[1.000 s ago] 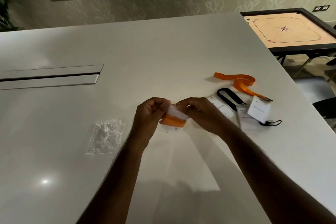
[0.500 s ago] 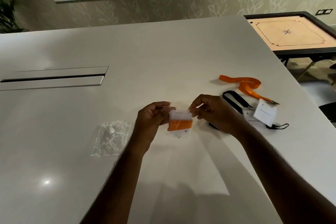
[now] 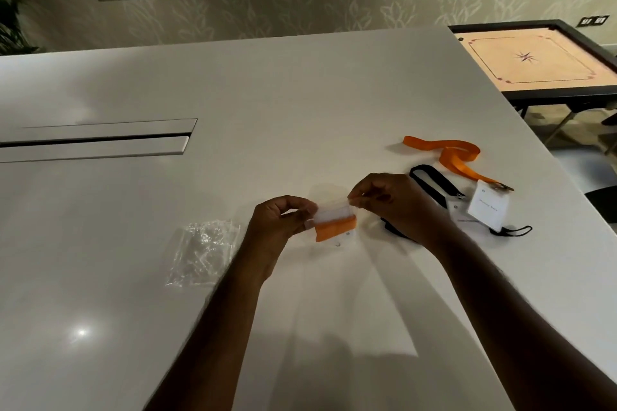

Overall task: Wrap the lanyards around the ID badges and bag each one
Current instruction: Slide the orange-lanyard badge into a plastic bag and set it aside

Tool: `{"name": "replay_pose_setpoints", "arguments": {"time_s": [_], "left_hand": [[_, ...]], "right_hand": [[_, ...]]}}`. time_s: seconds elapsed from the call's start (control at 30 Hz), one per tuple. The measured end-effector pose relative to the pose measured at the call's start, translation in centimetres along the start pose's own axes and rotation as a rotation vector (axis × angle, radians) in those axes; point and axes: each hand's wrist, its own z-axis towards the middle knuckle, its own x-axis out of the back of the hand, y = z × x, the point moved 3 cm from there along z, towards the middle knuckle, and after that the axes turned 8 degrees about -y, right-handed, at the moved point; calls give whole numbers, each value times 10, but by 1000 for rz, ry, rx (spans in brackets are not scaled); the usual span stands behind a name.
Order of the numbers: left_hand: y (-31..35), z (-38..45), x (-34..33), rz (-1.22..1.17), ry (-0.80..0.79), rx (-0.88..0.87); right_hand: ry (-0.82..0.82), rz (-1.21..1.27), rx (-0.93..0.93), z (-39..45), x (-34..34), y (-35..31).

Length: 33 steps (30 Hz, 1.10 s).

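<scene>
A small clear bag [image 3: 334, 222] holds a badge wound with an orange lanyard, lifted just above the white table [image 3: 267, 93]. My left hand [image 3: 280, 220] pinches the bag's left end. My right hand [image 3: 387, 202] pinches its upper right corner at the top strip. To the right lie a loose orange lanyard [image 3: 450, 157] clipped to a white badge [image 3: 487, 208], and a black lanyard [image 3: 432, 183] whose badge is partly hidden behind my right wrist.
A pile of empty clear bags [image 3: 203, 250] lies left of my left forearm. A recessed cable slot [image 3: 96, 142] runs across the table's left side. A carrom board [image 3: 534, 60] stands beyond the right edge, with a dark chair [image 3: 604, 203] nearer.
My hands have drawn apart along the bag's top, from pinching together at its middle to holding its two ends. The view has shifted slightly.
</scene>
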Motion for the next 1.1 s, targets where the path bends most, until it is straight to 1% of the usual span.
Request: {"name": "replay_pose_setpoints", "arguments": {"time_s": [0.1,0.2,0.23,0.33,0.4,0.5,0.67,0.8,0.9,1.1], "left_hand": [[4,0,1,56,7,-47],[10,1,2,177,-2,-131],[12,2,2,245,-22,-154],[19,2,4,547,-81,-236],[25,2,1,650,-132,-271],[30,3,-5,717,-215,-286],[39,2,-12,739,-190,-390],[41,5,-12,795,-223,-334],[43,6,-11,945,-272,-290],[51,8,4,1044,-333,-298]], "right_hand": [[-34,-17,0,-1,0,-3],[-45,-16,-9,0,2,-4],[-47,-13,-21,1,2,-3],[-47,-16,-29,4,2,-1],[-48,-18,-1,4,1,-2],[-67,0,33,5,-1,-3],[-86,18,49,7,-4,-3],[-87,6,65,7,-2,-3],[-100,-26,91,6,-1,-6],[-138,-95,129,7,4,-12]]}}
